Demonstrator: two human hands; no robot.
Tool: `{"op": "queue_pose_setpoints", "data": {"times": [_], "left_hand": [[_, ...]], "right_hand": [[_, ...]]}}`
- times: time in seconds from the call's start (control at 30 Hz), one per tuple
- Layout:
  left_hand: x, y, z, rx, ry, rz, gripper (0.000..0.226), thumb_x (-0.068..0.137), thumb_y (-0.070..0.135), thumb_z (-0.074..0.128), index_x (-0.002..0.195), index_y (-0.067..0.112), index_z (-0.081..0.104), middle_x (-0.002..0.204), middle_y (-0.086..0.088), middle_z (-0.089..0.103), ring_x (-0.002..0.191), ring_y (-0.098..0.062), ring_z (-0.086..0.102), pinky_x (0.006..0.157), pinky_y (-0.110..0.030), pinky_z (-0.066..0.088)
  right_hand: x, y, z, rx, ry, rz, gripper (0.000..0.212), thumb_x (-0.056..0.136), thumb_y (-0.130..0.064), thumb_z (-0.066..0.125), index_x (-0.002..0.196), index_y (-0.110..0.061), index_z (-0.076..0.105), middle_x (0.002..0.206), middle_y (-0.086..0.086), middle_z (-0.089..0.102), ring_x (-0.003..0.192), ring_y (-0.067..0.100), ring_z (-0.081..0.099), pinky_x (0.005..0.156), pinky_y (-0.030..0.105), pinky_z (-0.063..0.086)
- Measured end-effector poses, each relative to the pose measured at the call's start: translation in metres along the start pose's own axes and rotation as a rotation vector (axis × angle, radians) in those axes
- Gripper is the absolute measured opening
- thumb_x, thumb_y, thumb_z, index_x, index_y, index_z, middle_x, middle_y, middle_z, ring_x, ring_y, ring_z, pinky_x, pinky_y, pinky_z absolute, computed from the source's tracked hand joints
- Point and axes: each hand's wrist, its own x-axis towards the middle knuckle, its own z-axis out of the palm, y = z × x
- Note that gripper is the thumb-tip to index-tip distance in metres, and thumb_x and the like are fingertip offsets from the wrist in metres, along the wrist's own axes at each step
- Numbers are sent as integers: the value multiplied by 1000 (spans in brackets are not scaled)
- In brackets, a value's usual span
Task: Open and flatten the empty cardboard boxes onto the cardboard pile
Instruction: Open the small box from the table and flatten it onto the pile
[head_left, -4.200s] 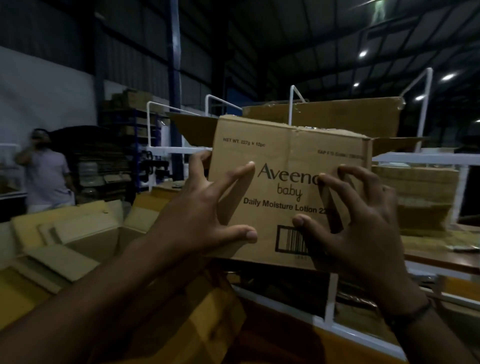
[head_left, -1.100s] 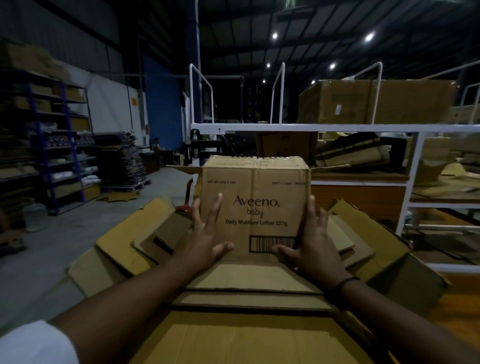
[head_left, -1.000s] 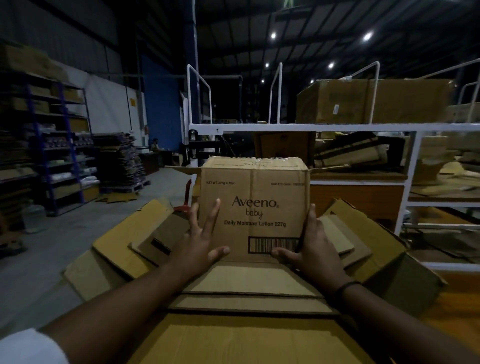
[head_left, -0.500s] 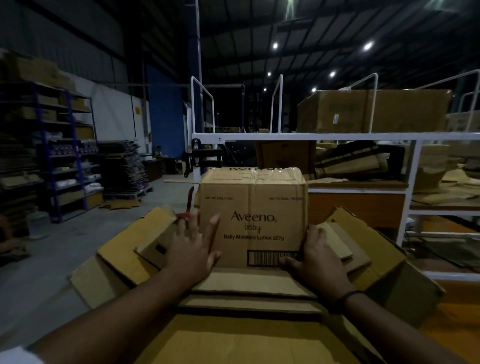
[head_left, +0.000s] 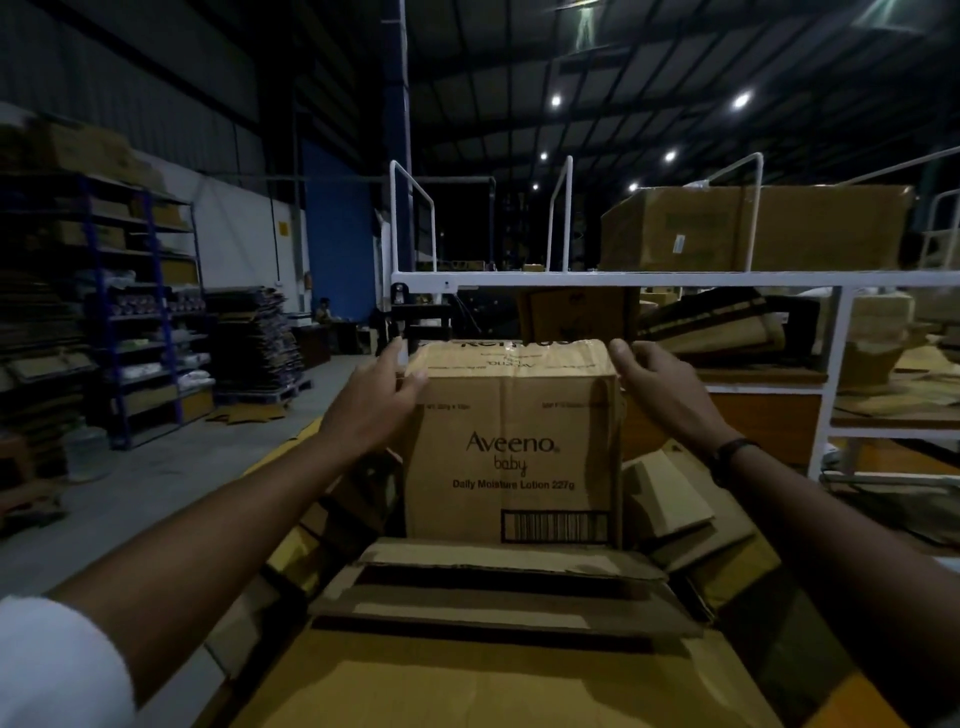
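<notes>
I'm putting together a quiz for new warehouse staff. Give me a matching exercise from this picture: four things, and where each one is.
Things:
1. Aveeno box
2. left hand
3. large brown box
4. blue shelving

Places:
A. on top of the white rack
B. at the far left of the view
C. upright on the cardboard pile
D. at the upper left corner of the Aveeno box

Pairs: 1-C, 2-D, 3-A, 4-B
</notes>
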Motion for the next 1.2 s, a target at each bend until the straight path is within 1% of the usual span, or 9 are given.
{"op": "queue_pose_setpoints", "data": {"times": [0.13,0.23,0.43,0.57,0.7,0.77,0.9,1.07,1.2], "left_hand": [[7,-16,-5,-397,34,-83,50,109,43,39,152,17,47,142,-10,61,138,-26,51,111,-38,37],[1,-30,-7,-548,-24,-102,48,111,43,36,112,14,75,103,-4,78,107,-20,72,105,-43,49],[-7,-52,8,-587,-163,-120,62,106,57,35,72,11,57,70,3,68,77,-15,70,93,-42,49],[-6,-56,0,-353,-395,-81,81,68,87,65,89,11,81,107,-19,75,104,-41,67,93,-47,50],[-16,-43,9,174,-590,66,98,79,94,32,146,27,56,166,0,32,152,-18,29,120,-43,30],[-21,-36,23,319,-601,111,81,96,76,23,160,27,33,171,-3,13,158,-18,10,126,-43,19],[-30,-33,38,370,-635,131,67,103,67,18,161,35,29,172,-9,2,158,-21,-4,124,-43,13],[-31,-41,48,451,-654,153,68,100,72,15,154,41,40,171,-13,7,159,-25,2,124,-47,21],[-34,-39,46,520,-708,183,70,103,67,16,152,29,48,171,-14,10,158,-25,10,120,-41,28]], "right_hand": [[2,9,-5,124,37,-29,44,109,-46,36,134,-18,57,126,11,62,112,24,61,96,46,52],[-2,14,-3,97,5,-72,28,111,-33,37,118,-21,61,105,-1,63,92,3,60,70,19,45],[0,25,11,-180,-97,-9,23,98,-31,65,83,-14,69,82,2,73,74,14,72,68,35,63],[-1,33,19,-355,-149,-14,19,96,-34,69,104,-17,69,99,0,70,85,13,65,71,32,59],[-3,39,35,-436,-290,30,25,100,-33,64,121,-20,68,99,-4,71,84,6,64,71,26,57],[-9,49,41,-463,-329,43,30,105,-34,54,132,-24,64,88,-11,66,80,4,62,68,23,54],[-22,63,45,-545,-348,21,40,111,-36,39,150,-31,46,78,-16,50,71,0,50,59,16,36],[-26,72,50,-531,-424,10,43,111,-35,37,154,-29,41,140,4,62,118,20,61,96,32,50],[-26,81,58,-558,-429,-28,45,111,-36,37,155,-27,42,148,4,57,125,22,58,101,35,49]]}}
